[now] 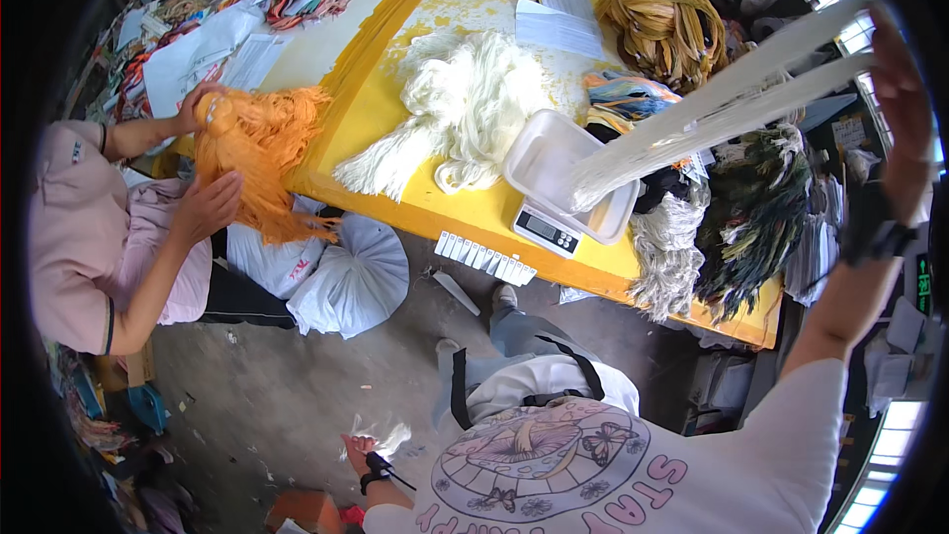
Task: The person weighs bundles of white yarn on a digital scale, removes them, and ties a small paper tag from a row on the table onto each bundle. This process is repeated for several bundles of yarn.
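Note:
My right hand (898, 99) is raised high at the far right, and a long white yarn skein (672, 129) stretches from it. The skein's lower end hangs into a translucent plastic tub (526, 143), which rests on a white digital scale (544, 229) at the table's edge. Low down, my left hand (358, 453) is closed around a small wispy bunch of white yarn (390, 435). A large loose heap of white yarn (474, 99) lies left of the tub.
At the left a co-worker's hands (213, 203) handle an orange yarn bundle (252, 153). The yellow table (381, 104) also bears brown hanks (662, 25), dark green hanks (756, 208) and papers (559, 28). White sacks (351, 277) stand on the floor beside it.

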`<action>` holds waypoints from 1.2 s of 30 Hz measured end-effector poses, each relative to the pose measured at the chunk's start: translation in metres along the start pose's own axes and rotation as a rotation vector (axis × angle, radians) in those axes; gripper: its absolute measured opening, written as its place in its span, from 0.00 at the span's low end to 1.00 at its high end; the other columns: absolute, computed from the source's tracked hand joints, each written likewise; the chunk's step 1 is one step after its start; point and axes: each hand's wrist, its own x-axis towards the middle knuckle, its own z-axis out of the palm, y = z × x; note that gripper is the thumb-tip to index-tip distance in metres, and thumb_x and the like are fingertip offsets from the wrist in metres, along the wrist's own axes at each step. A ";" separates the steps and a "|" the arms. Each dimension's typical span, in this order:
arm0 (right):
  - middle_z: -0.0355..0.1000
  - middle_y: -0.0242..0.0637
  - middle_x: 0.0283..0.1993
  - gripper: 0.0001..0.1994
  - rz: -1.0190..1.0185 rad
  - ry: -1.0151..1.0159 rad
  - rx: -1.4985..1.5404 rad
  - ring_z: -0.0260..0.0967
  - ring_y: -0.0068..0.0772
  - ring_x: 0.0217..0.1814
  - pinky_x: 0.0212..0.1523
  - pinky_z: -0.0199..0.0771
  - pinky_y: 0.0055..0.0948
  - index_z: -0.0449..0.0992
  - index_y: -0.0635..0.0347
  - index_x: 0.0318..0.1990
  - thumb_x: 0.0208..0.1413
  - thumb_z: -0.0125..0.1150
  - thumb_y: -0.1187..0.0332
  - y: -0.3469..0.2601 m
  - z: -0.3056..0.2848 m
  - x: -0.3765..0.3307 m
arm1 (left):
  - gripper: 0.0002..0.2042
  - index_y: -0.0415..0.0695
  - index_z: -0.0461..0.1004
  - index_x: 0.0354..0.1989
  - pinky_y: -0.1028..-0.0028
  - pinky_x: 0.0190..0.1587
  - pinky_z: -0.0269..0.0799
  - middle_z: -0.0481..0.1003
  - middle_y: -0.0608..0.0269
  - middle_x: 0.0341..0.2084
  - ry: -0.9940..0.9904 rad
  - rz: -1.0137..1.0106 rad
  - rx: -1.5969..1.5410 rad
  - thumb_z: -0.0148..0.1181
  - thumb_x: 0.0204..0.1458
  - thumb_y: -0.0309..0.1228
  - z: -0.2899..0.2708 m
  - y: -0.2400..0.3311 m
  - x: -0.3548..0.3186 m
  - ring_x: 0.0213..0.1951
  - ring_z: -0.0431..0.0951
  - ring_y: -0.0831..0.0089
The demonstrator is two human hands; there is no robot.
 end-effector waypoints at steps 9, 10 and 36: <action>0.67 0.36 0.32 0.28 0.299 0.893 0.224 0.65 0.25 0.32 0.25 0.69 0.23 0.52 0.61 0.56 0.45 0.53 0.74 0.345 0.030 -0.056 | 0.14 0.46 0.67 0.30 0.70 0.44 0.62 0.55 0.75 0.09 -0.096 0.160 -0.071 0.41 0.53 0.44 0.119 -0.014 -0.002 0.14 0.57 0.80; 0.67 0.35 0.33 0.28 0.307 0.962 0.342 0.65 0.24 0.32 0.25 0.69 0.23 0.51 0.60 0.56 0.46 0.52 0.75 0.382 0.019 -0.080 | 0.14 0.45 0.67 0.35 0.69 0.44 0.62 0.54 0.75 0.09 -0.191 0.106 -0.107 0.40 0.54 0.42 0.136 -0.012 -0.002 0.14 0.57 0.81; 0.58 0.45 0.48 0.30 0.444 1.084 1.179 0.59 0.38 0.47 0.35 0.69 0.27 0.58 0.57 0.50 0.43 0.57 0.49 0.528 0.018 -0.221 | 0.19 0.43 0.56 0.53 0.63 0.51 0.56 0.58 0.75 0.17 -0.847 0.350 0.104 0.41 0.54 0.38 0.426 0.060 -0.094 0.24 0.61 0.82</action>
